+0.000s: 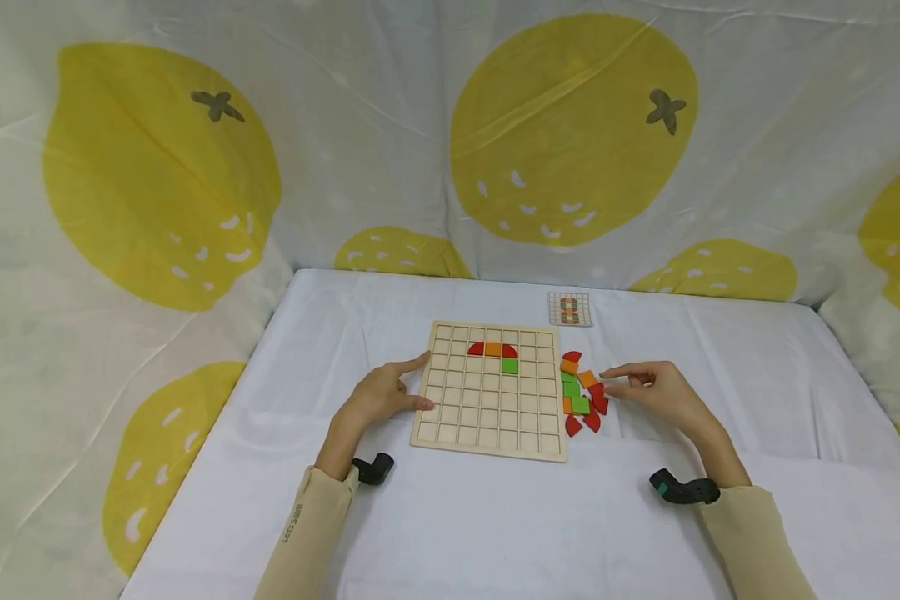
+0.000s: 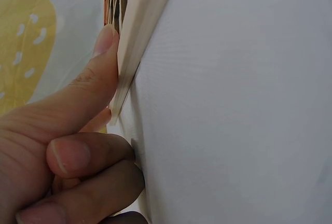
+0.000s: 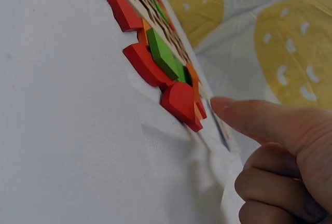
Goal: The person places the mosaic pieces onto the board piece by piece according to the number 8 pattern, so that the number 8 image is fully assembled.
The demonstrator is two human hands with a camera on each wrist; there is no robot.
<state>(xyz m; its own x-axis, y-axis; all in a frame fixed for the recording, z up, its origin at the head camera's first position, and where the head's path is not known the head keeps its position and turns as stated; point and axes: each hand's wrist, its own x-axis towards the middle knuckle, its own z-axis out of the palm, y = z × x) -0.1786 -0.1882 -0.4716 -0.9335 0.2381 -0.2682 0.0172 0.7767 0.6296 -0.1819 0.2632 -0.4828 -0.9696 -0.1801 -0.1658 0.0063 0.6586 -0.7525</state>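
Observation:
A square wooden grid board (image 1: 468, 415) lies flat on the cloth. In its upper rows sit an orange square (image 1: 493, 349) between two red rounded pieces and a green square (image 1: 509, 366) below the right one. My left hand (image 1: 378, 393) rests on the board's left edge, thumb and index finger spread along the rim, other fingers folded under. Beside the right edge lies a loose cluster of red, orange and green pieces. My right hand (image 1: 663, 390) reaches to that cluster, index finger and thumb extended near a red piece (image 1: 600, 398), with nothing visible between them.
A small pattern card (image 1: 557, 320) with a printed grid lies behind the board's right corner. White cloth (image 1: 495, 525) covers the table, and a lemon-print curtain (image 1: 375, 150) rises behind and at the sides. The loose pieces partly overlap each other close to the board.

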